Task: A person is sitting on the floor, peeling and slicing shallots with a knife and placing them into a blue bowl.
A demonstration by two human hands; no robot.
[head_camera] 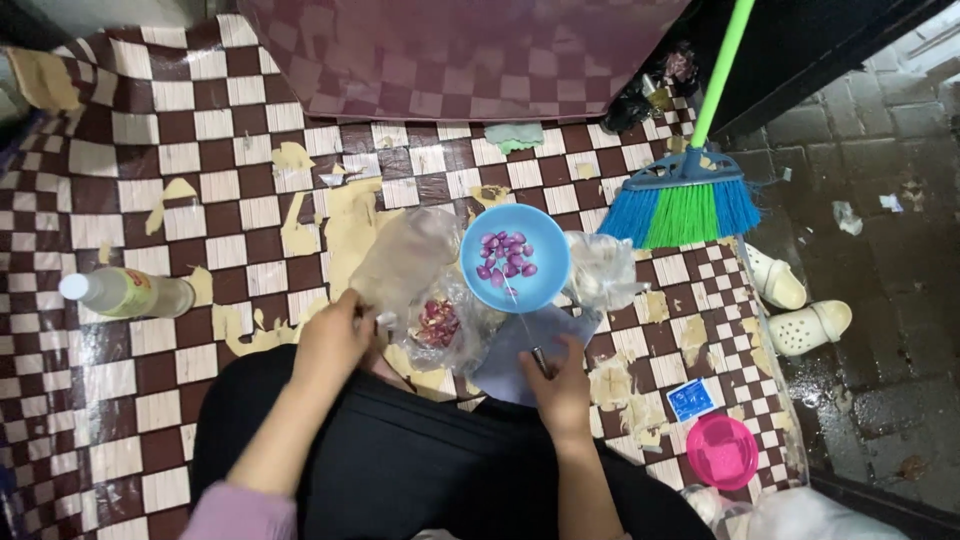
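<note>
Seen from above on a worn brown-and-white checkered floor [120, 390], the left hand [335, 335] pinches a clear plastic bag [405, 260], while the right hand [562, 385] grips a thin knife [528, 335] beside a round blue plastic bowl [478, 240] holding peeled purple shallots [506, 256].

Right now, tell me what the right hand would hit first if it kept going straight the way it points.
Likely the blue bowl of peeled shallots: the right hand points its knife up toward it, though height is unclear.
</note>
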